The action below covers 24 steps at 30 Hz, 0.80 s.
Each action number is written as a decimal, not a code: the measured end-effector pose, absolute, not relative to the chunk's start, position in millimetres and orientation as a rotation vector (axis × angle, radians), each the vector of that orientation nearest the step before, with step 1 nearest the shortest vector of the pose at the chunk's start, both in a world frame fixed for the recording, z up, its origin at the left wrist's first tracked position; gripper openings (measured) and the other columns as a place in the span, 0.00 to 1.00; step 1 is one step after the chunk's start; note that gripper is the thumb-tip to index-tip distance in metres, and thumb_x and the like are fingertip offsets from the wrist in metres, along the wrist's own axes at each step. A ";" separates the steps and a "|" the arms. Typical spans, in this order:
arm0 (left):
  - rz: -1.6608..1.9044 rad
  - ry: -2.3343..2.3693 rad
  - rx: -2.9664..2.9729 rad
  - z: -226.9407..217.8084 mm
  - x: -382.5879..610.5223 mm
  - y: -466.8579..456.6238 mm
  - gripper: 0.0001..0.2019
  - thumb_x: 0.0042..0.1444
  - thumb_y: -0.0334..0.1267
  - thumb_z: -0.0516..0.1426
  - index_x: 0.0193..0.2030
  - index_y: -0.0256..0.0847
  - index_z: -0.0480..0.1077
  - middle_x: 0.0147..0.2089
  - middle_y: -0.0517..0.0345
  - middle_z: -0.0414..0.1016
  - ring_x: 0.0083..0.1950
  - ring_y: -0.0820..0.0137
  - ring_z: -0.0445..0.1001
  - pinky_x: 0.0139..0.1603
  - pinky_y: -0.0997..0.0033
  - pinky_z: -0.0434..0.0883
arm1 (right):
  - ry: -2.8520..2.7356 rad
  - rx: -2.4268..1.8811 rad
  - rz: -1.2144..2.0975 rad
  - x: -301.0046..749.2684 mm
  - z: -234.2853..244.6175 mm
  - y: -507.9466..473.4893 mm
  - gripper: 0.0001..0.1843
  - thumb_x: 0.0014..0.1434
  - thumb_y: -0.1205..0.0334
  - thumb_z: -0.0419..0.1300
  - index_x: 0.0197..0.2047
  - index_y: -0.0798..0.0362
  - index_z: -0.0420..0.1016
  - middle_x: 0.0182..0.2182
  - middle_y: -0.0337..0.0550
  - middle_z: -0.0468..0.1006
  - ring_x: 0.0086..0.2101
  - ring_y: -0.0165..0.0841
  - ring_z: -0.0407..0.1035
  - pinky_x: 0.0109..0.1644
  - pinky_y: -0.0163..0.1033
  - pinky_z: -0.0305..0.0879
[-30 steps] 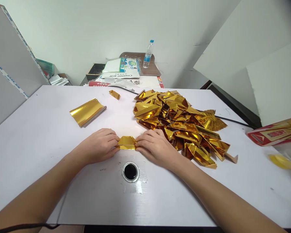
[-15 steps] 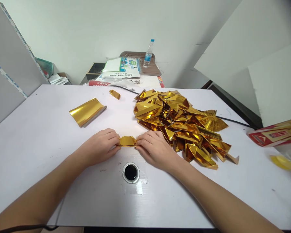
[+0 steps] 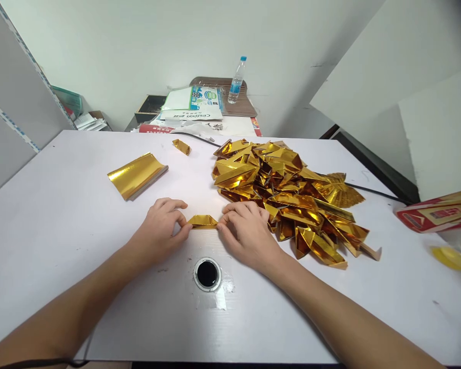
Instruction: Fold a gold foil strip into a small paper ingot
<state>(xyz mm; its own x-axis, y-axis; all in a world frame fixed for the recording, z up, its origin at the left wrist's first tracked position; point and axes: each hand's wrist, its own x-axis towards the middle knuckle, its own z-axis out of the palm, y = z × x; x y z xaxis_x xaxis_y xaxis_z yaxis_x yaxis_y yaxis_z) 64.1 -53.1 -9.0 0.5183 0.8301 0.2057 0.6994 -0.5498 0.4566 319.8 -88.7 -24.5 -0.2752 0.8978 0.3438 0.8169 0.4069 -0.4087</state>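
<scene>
both hands on the white table [image 3: 61, 215], working one small folded gold paper piece [image 3: 202, 221] that lies flat between them, just above the round black hole [image 3: 207, 273] in the tabletop. left hand [image 3: 162, 225] pinches the piece's left end with thumb and forefinger, right hand [image 3: 246, 230] pinches the right end the same way, other fingers curled down on the table. narrow pinch grips, both closed on the paper.

the piece looks very light, thin, foil-faced, so probably slippery and quick to crease or dent; it likely holds a fold well. best held at the pointed ends or along the folded edges, with light pressure, not in the middle.

right of the hands a big pile of folded gold pieces [image 3: 288, 200], touching the right hand's fingers or nearly so. stack of flat gold sheets [image 3: 136, 175] up left, one stray folded piece [image 3: 181, 147] farther back. water bottle [image 3: 237, 82] and papers behind the table, red box [image 3: 434, 214] at the right edge.
</scene>
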 end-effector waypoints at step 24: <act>0.551 0.981 2.639 -4.0 76.2 -69.1 0.15 0.68 0.25 0.51 0.50 0.43 0.76 0.42 0.53 0.76 0.43 0.64 0.74 0.45 0.61 0.74 | -2.314 -1.141 0.293 321.7 -30.0 -90.2 0.14 0.74 0.69 0.55 0.52 0.47 0.81 0.40 0.45 0.78 0.43 0.39 0.69 0.47 0.47 0.55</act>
<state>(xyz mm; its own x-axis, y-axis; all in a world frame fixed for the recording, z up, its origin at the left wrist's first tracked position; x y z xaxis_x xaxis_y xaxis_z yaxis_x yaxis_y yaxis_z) 76.2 -69.1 -4.0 0.6982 0.6691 0.2545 0.5659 -0.7336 0.3763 321.7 -90.2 -30.0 -0.4969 0.7852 0.3696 0.6681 0.6179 -0.4145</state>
